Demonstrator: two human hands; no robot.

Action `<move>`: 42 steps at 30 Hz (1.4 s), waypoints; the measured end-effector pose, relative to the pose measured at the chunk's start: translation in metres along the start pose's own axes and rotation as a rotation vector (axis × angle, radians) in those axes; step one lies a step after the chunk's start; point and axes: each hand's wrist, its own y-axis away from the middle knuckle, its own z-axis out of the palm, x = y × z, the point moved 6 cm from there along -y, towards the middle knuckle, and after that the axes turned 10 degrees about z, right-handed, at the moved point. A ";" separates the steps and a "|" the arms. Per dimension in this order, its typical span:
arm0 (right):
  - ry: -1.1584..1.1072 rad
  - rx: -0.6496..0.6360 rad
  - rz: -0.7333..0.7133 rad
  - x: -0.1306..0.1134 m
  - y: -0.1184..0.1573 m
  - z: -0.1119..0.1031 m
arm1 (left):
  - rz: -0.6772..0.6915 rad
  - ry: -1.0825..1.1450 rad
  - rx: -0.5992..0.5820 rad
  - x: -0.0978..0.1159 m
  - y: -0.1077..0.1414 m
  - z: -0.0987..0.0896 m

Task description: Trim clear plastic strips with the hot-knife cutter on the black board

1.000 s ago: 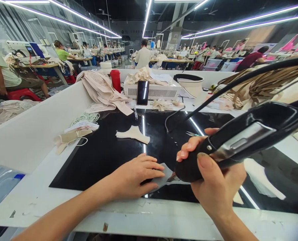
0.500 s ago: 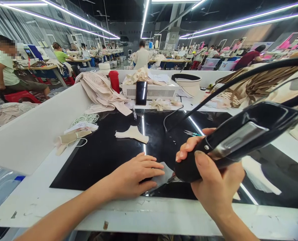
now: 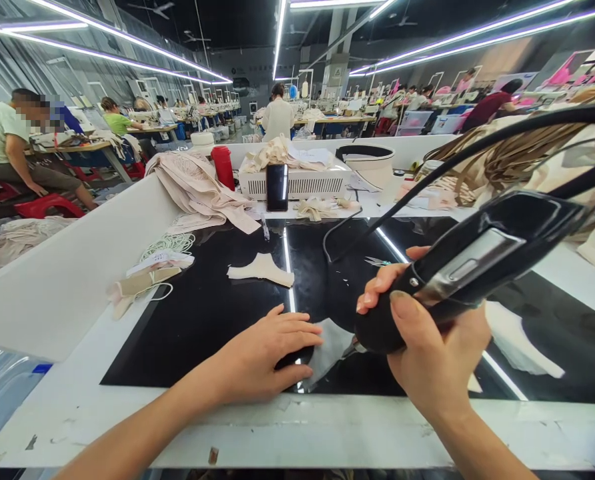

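Observation:
My right hand [image 3: 430, 343] is wrapped around a black corded power tool [image 3: 470, 257] with a silver panel on its side. The tool slants down to the left, and its narrow metal tip [image 3: 355, 347] meets the edge of a thin, translucent white fabric piece [image 3: 331, 337]. With fingers spread, my left hand [image 3: 277, 350] lies at the left edge of that piece, fingertips on it or just beside it. A cream, curved cut piece [image 3: 261, 269] lies farther back on the glossy black mat [image 3: 192, 313]. Another white piece [image 3: 520, 337] is right of my right wrist, partly hidden.
Small scissors [image 3: 377, 262] lie behind the tool. A phone [image 3: 277, 187] leans on a white vented box [image 3: 302, 185]. Beige fabric [image 3: 197, 187], a red container [image 3: 222, 167] and coiled cord [image 3: 170, 247] stand around the mat. The tool's black cable [image 3: 457, 163] arches across the right.
The tool has shifted slightly right, baring its tip and more of the translucent piece. My left hand stays nearly in place, its thumb and fingers somewhat farther apart.

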 end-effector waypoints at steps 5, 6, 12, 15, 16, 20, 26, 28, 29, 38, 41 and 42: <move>0.002 0.012 0.005 0.000 0.001 0.000 | -0.010 -0.024 -0.028 0.003 0.000 0.002; 0.003 0.013 0.008 0.001 0.001 0.000 | -0.013 -0.029 -0.040 0.003 0.000 0.002; 0.006 0.008 0.011 0.003 0.002 -0.001 | -0.012 -0.074 -0.097 0.006 0.001 0.004; 0.008 0.008 0.015 0.002 0.002 -0.001 | 0.007 -0.091 -0.084 0.006 0.002 0.004; 0.004 0.013 0.012 0.001 0.001 -0.001 | 0.013 -0.099 -0.084 0.006 0.002 0.004; -0.027 0.032 0.004 -0.003 0.000 0.003 | 0.035 -0.139 -0.084 0.007 0.003 0.005; -0.041 0.007 0.026 0.001 0.005 0.013 | 0.054 -0.175 -0.074 0.008 0.003 0.005; -0.043 -0.006 0.027 0.001 0.007 0.014 | 0.050 -0.179 -0.079 0.008 0.002 0.005; -0.042 -0.007 0.030 0.001 0.008 0.013 | 0.049 -0.177 -0.085 0.009 0.002 0.005; -0.036 -0.020 0.047 -0.002 0.014 0.010 | 0.074 -0.179 -0.076 0.012 0.002 0.004; -0.022 -0.042 0.038 -0.001 0.017 0.012 | 0.082 -0.179 -0.076 0.012 0.002 0.005; -0.015 -0.042 0.035 -0.001 0.018 0.012 | 0.081 -0.179 -0.079 0.011 0.002 0.005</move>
